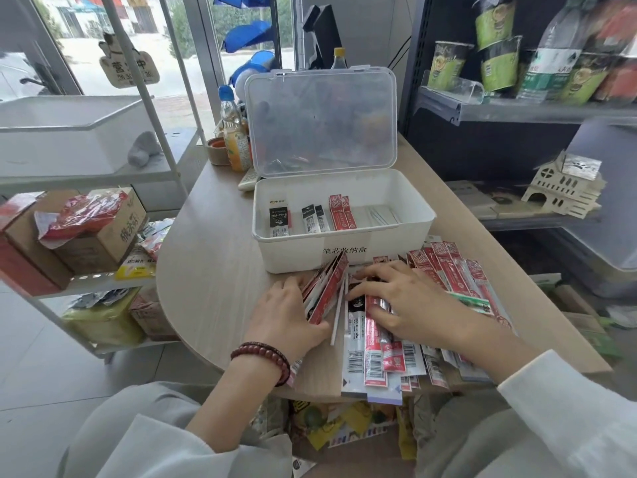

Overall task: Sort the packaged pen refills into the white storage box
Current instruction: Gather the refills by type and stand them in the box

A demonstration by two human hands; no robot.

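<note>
A: You're at the gathering step, I'd say. Your left hand (287, 313) is wrapped round a bundle of red refill packs (327, 288), stood on edge just in front of the white storage box (344, 262), thumb under, fingers over the top.

B: Your right hand (406, 301) has hold of nothing. It lies flat, fingers spread, pressing on the loose pile (375, 353) in front of the box, nearer its right end.

A: So the bundle is already in your grip, its far end touching the box's front wall or nearly so; I can't tell which. The pile under your right palm is mixed, red packs among black-and-white ones.

B: Inside the box, the red packs (341, 213) sit about midway along and the black packs (278, 220) toward its left end. The clear lid (320, 122) stands open behind the box.

A: Next move, as I judge it: lift the bundle over the front wall and set it beside the reds inside.

B: Square the bundle first, or loose packs may slip out.
</note>
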